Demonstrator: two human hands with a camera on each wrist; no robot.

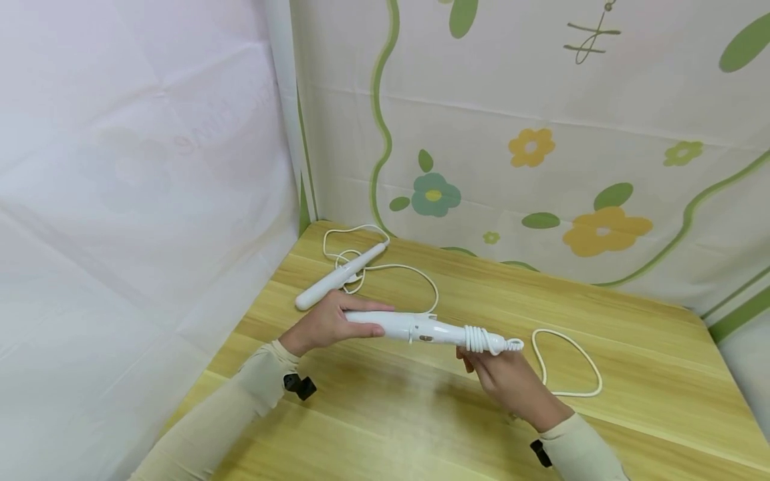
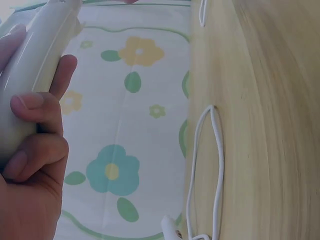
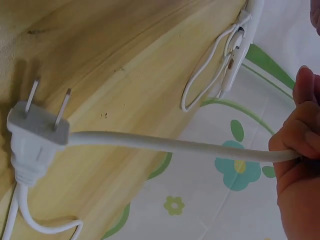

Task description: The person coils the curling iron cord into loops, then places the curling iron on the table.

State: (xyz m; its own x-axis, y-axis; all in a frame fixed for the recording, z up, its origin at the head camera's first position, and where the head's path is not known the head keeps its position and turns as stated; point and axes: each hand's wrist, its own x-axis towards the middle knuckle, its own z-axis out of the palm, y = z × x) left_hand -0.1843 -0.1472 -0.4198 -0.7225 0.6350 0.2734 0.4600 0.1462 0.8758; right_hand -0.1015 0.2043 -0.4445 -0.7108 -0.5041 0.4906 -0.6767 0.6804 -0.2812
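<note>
My left hand [image 1: 327,323] grips a white hair straightener [image 1: 394,325] by its broad, rounded end. The straightener is held level above the table, its narrow end pointing right, with a small switch [image 1: 426,338] facing up. White cord [image 1: 478,339] is wound in several turns around the narrow end. Just below those turns is my right hand [image 1: 511,387]. In the right wrist view its curled fingers hold the cord [image 3: 185,146], and a two-pin plug [image 3: 40,125] hangs from the loose part. The left wrist view shows the fingers [image 2: 37,107] wrapped round the straightener.
A second white hair straightener [image 1: 327,287] lies at the table's back left, its cord [image 1: 409,266] looped around it. A loop of white cord [image 1: 595,371] rests right of my right hand. The wooden table [image 1: 656,361] meets a flower-patterned cloth [image 1: 481,87] behind and a white sheet [image 1: 138,200] on the left.
</note>
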